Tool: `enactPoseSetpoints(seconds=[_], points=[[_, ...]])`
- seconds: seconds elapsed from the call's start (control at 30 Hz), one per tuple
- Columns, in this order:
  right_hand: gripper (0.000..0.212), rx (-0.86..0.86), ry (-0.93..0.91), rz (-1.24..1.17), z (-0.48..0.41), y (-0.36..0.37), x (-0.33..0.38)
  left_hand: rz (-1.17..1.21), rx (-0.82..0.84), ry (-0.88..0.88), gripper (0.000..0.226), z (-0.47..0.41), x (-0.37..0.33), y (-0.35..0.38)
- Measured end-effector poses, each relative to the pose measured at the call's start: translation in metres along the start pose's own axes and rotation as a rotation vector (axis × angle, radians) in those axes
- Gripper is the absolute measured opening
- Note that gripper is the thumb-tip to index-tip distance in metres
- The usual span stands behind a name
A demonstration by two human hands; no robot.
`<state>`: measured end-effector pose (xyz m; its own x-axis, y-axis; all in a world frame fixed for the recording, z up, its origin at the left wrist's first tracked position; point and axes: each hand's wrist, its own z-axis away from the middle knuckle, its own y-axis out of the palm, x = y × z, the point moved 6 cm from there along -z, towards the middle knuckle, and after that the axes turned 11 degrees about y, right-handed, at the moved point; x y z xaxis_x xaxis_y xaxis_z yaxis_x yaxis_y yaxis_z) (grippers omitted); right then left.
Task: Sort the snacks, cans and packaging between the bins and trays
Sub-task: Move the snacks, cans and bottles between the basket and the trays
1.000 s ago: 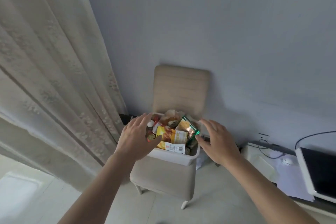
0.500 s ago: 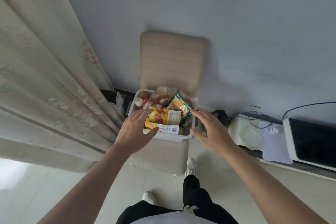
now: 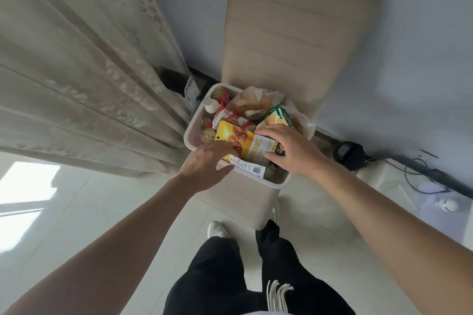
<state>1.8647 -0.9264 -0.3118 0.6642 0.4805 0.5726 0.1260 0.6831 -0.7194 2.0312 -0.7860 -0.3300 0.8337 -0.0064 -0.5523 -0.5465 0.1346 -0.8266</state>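
Curtain (image 3: 76, 84) hangs on the left. White bin (image 3: 193, 120) sits on the chair (image 3: 294, 33) seat, packed with snacks; we see cans (image 3: 207, 135) along its left side. Left hand (image 3: 204, 163) lies on the near-left corner of the yellow packet (image 3: 245, 146), fingers straight, released. Right hand (image 3: 289, 151) covers the packet's right end, fingers spread and bent; we can't tell if they're grasping it. Green packet (image 3: 275, 116) lies just beyond it.

place: home room | evidence: lace curtain (image 3: 76, 64); upholstered chair (image 3: 294, 33); tiled floor (image 3: 102, 212)
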Motion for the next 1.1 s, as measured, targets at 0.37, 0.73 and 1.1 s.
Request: enactPoseSetpoints(seconds=[0.37,0.73,1.1], points=[[0.073,0.306,0.082,0.104,-0.061,0.055,-0.039,0.080,0.085,0.139,0.030,-0.038,0.053,0.062],[0.071,0.249,0.104,-0.001,-0.091,0.076,-0.045,0.097,0.042,0.308,0.021,-0.039,0.062,0.076],[0.067,0.267,0.109,-0.023,-0.100,0.080,-0.049,0.049,0.218,0.304,0.030,-0.056,0.073,0.083]])
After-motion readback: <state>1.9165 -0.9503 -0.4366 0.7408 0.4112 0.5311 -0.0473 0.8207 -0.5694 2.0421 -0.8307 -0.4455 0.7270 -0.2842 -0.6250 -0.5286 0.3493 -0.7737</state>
